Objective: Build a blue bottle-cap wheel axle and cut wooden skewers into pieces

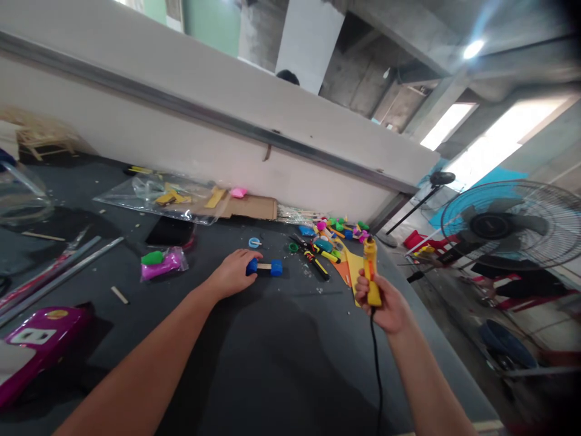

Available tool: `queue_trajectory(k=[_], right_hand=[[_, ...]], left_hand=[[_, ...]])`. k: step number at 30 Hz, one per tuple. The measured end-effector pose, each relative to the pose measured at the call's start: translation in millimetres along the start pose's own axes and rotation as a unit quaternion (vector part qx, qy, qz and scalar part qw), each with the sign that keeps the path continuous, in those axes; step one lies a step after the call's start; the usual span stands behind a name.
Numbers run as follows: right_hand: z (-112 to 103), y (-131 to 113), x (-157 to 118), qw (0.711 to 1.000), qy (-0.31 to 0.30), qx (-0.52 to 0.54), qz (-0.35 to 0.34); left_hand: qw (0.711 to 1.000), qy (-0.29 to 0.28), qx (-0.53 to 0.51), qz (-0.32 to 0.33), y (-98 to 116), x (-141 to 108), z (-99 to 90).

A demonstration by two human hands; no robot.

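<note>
My left hand (235, 274) is closed around the left end of a small dumbbell-shaped piece on the grey table (281, 357). This piece has two blue ends joined by a short wooden stick (264, 266); its right blue end (276, 268) is uncovered. Off to the right, my right hand (379, 298) grips a yellow corded glue gun (372, 278), held upright above the table with its tip upward. A black cord (377, 369) hangs from its lower end. Just beyond my left hand lies a light blue ring (254, 242).
Pliers (316, 265) lie between my hands, near yellow sheets (356, 272) and colourful clay lumps (336, 225). A phone (170, 232), a purple clay packet (162, 264) and a purple power strip (40, 339) lie leftward. A fan (494, 225) stands beyond the table's right edge.
</note>
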State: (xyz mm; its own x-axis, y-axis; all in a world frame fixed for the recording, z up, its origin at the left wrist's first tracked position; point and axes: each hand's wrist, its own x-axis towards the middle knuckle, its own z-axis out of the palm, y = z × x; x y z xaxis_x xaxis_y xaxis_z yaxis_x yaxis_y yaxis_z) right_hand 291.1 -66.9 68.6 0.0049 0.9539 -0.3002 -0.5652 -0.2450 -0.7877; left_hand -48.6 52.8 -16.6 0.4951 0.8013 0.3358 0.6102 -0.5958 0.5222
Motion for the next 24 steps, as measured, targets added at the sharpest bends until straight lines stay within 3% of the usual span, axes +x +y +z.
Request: queue_trajectory(k=[6,11,13,16,19,21,24], right_hand=[[59.8,20.4,24.2,0.981,-0.190,0.032,0.033],[94.7,37.5,33.5,0.962,-0.266,-0.044,0.035],[100.7,41.3,39.9,0.959,-0.254,-0.118,0.031],[98.4,41.1,50.7,0.948,-0.182,-0.262,-0.016],[90.3,37.6,56.7,0.903,-0.107,-0.412,-0.065],[86.8,35.9,57.2,0.877,-0.093,-0.468,-0.057],[85.9,35.0,57.7,0.863,-0.107,-0.493,0.000]], left_hand=[[1.000,0.011,-0.027,-0.011,-0.7,-1.7,2.1],[0.999,0.020,-0.033,-0.028,-2.9,-1.8,3.7],[0.998,0.028,-0.040,-0.036,-4.0,-2.2,4.7],[0.998,0.029,-0.049,-0.041,-5.3,-2.9,5.4],[0.998,0.021,-0.052,-0.041,-6.3,-2.7,5.2],[0.998,0.020,-0.050,-0.037,-7.0,-2.4,4.9],[0.998,0.019,-0.049,-0.029,-7.8,-2.4,5.0]])
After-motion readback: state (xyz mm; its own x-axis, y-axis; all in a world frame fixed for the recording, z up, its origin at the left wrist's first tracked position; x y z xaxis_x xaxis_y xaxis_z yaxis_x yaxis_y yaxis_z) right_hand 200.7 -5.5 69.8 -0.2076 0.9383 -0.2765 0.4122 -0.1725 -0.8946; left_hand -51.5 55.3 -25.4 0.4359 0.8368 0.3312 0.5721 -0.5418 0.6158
